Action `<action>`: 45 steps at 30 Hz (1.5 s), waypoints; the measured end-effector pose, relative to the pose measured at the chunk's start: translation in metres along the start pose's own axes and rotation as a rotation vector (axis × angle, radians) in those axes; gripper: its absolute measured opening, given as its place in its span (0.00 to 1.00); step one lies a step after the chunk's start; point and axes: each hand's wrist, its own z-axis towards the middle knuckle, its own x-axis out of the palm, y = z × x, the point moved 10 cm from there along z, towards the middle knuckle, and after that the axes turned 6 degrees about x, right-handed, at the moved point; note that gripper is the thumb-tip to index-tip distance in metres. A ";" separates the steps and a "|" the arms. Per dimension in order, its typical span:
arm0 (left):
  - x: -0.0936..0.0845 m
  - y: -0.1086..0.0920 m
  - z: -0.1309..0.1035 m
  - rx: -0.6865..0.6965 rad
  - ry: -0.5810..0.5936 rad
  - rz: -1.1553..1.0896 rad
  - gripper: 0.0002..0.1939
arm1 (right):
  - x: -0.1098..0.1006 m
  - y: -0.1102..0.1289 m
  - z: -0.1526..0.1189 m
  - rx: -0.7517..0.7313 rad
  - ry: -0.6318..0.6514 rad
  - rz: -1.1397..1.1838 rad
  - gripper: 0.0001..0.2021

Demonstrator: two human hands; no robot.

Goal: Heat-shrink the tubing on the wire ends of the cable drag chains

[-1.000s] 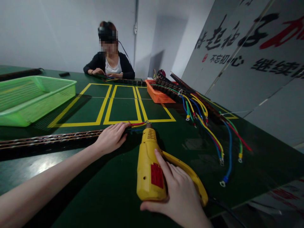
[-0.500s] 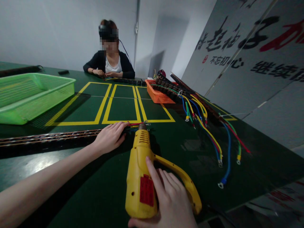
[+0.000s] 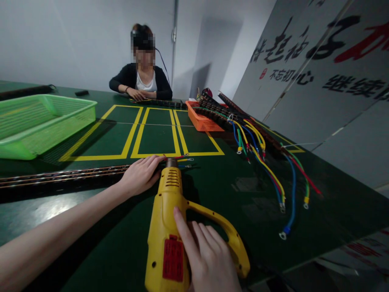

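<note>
A yellow heat gun (image 3: 165, 213) with a red label lies in the grip of my right hand (image 3: 209, 255), its index finger stretched along the body. The metal nozzle points away from me, over the thin coloured wires (image 3: 182, 166). These red, yellow and blue wires end in ring terminals to the right of the nozzle. My left hand (image 3: 141, 176) is closed on the wires just left of the nozzle; the grip under its fingers is hidden. From behind that hand, a dark cable chain (image 3: 75, 177) runs to the left edge.
A green basket (image 3: 69, 117) stands at the left. Toward the back, an orange basket (image 3: 202, 122) bears more cable chains; their coloured wires with ring terminals (image 3: 283, 235) spread over the right side of the green table (image 3: 243, 235). A co-worker (image 3: 141, 77) sits opposite.
My right hand has moved the heat gun left and slightly toward me, so the nozzle is closer to my left hand and the ring terminals show clearly. My left hand has barely moved.
</note>
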 end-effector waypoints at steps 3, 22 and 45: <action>0.000 0.000 0.000 -0.007 -0.008 -0.002 0.21 | -0.002 -0.001 0.000 -0.008 -0.011 0.023 0.43; -0.004 0.012 0.002 -0.182 -0.023 -0.053 0.22 | 0.004 -0.042 0.005 0.228 0.105 0.048 0.66; 0.001 0.026 0.004 -0.392 0.070 -0.168 0.18 | 0.012 0.010 -0.002 -0.044 0.080 0.044 0.36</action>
